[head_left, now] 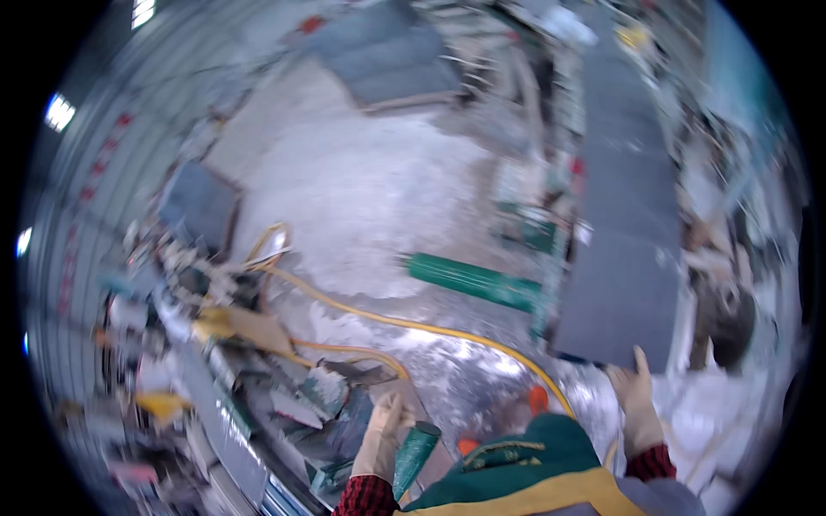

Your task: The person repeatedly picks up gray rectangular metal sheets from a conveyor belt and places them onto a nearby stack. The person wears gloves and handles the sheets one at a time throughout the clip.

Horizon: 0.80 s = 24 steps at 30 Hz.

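A long dark grey board (626,232) runs away from me on the right. At its near edge is my right hand (635,402) in a cream glove, the thumb over the top and the other fingers partly hidden at the edge. My left hand (385,428), also gloved, is low at the centre-left with its fingers curled. Whatever it holds, if anything, is hidden. Just right of it stands the end of a green cylinder (416,447); I cannot tell whether they touch. The picture is smeared by motion.
A green roller (473,281) juts out left of the board. A yellow hose (404,323) winds over the whitish, dusty floor (344,181). Broken sheets and scraps (301,400) pile up at the left. Dark grey slabs (387,60) lie at the back.
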Tool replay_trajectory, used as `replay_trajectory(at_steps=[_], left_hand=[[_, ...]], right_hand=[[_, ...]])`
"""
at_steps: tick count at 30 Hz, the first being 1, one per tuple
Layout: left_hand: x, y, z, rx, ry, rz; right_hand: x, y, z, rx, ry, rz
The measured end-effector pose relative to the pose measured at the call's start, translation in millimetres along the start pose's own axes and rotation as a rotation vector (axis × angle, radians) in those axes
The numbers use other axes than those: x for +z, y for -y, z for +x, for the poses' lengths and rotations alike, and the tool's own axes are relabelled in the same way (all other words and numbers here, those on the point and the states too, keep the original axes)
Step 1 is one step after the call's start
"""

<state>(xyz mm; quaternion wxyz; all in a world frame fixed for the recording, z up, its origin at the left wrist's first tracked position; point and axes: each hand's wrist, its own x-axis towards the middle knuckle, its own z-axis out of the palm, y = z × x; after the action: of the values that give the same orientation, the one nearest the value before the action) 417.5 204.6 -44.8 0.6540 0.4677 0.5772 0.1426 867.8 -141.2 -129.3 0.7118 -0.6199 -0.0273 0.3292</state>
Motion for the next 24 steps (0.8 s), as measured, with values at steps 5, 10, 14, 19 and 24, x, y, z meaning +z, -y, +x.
replay_trajectory(at_steps=[5,10,14,19,24], left_hand=[[-91,36,-64,0.038,-0.218,-0.125],[-166,84,-140,0.268,-0.589,-0.416],[-249,167,-179,0.633,-1.03,-0.45],[-321,213,-222,0.538,-1.453,-0.12],[-349,211,-237,0.341,-1.548,0.396]], right_hand=[[6,33,-9,0.384,-0.11,0.449],[23,19,-26,0.29,-0.061,0.295],[55,0,-35,0.324,-0.073,0.353],[121,-40,-50,0.408,0.04,0.353],[250,-44,-92,0.483,0.247,0.203]])
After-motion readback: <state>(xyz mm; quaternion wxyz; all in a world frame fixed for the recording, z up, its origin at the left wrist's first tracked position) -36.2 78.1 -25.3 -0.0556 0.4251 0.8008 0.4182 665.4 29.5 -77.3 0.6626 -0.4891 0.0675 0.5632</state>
